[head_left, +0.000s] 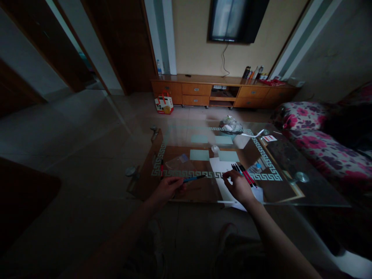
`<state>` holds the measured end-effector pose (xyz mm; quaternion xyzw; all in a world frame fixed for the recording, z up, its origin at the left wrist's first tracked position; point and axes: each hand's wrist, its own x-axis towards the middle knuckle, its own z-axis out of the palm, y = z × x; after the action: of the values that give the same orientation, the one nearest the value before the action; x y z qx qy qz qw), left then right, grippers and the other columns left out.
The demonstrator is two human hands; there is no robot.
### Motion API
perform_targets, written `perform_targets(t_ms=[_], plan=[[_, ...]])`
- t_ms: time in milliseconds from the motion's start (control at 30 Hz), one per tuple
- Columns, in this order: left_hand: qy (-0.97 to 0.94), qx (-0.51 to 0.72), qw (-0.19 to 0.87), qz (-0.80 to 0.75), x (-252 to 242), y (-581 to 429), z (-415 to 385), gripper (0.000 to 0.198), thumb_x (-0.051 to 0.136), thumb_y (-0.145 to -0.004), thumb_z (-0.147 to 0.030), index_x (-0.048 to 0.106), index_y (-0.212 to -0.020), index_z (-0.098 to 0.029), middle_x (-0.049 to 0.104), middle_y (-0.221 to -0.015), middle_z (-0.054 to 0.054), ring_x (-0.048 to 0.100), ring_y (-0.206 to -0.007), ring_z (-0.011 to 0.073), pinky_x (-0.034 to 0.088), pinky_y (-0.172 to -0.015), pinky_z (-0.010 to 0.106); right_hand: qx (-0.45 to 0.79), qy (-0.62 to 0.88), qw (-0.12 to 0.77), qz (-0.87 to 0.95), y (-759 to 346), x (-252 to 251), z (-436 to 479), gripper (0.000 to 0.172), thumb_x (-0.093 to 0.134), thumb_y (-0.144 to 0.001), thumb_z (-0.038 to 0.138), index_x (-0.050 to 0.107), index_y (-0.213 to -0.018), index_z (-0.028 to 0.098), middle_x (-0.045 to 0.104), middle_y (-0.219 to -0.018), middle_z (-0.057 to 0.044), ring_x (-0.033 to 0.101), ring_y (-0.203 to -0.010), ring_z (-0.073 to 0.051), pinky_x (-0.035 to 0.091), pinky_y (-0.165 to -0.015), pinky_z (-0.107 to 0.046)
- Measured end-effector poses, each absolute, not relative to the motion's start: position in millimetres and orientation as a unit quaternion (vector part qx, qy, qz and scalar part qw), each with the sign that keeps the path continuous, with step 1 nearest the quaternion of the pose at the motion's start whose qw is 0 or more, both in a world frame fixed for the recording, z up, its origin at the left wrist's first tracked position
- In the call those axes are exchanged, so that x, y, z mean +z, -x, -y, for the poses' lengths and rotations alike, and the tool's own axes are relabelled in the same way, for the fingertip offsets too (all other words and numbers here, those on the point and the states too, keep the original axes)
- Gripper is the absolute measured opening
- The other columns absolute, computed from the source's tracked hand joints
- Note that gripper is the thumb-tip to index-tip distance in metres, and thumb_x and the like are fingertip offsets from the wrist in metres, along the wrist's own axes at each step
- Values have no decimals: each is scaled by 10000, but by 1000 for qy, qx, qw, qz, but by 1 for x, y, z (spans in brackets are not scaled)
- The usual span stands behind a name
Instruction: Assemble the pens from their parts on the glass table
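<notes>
My left hand [167,190] is closed around a blue pen [194,178] that points right over the glass coffee table [305,193]. My right hand [238,186] rests on a white sheet of paper [223,170], its fingers curled beside a bunch of several red and black pens [244,174] lying on that sheet. Whether it grips any of them I cannot make out. One more red pen [162,164] lies alone near the table's left edge.
On the table also lie a clear plastic bag [177,162], a small round cap [215,148], a crumpled bag [231,124] and a red-and-white card [269,138]. A floral sofa [322,147] stands right, a wooden cabinet [221,91] and paper bag [164,104] behind.
</notes>
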<state>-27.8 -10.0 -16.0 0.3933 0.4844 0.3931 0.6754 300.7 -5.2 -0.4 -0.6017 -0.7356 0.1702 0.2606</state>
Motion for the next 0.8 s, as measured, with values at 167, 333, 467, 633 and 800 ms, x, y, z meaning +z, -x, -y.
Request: perform_targets(t_ms=[167,333,467,633,800], plan=[[-397,394,674,-483,-19,28,10,385,765,-744,-469,711,-908,-124,726,-851,101,681,-767,189,535,-721,301,166,581,206,770,-289,-5,10,167,531,-897,253,677,-971,218,639,-980,-78,592,-876,-217,447,-771,-312],[-397,391,676,-483,-15,28,11,393,770,-739,-472,705,-904,-122,727,-863,102,680,-776,190,534,-724,302,174,572,188,779,-276,-8,12,154,527,-898,212,673,-948,209,634,-982,-81,594,-894,-207,443,-802,-295],[-401,390,673,-484,-9,24,9,383,778,-729,-466,708,-880,-121,727,-830,102,676,-756,194,527,-699,296,171,564,187,786,-270,-6,9,168,517,-911,204,673,-972,215,633,-998,-80,595,-928,-206,440,-831,-286],[-397,394,678,-477,-9,21,4,393,786,-717,-469,706,-874,-118,717,-815,96,666,-740,184,514,-683,285,154,578,180,781,-266,-6,2,193,513,-915,195,677,-1014,216,637,-1018,-83,595,-948,-205,435,-861,-284],[-384,401,683,-475,-14,23,1,392,799,-706,-452,703,-876,-113,708,-802,79,654,-730,166,506,-691,276,155,590,149,778,-266,-7,0,202,513,-920,204,681,-1031,206,640,-1022,-83,596,-967,-204,436,-871,-281]])
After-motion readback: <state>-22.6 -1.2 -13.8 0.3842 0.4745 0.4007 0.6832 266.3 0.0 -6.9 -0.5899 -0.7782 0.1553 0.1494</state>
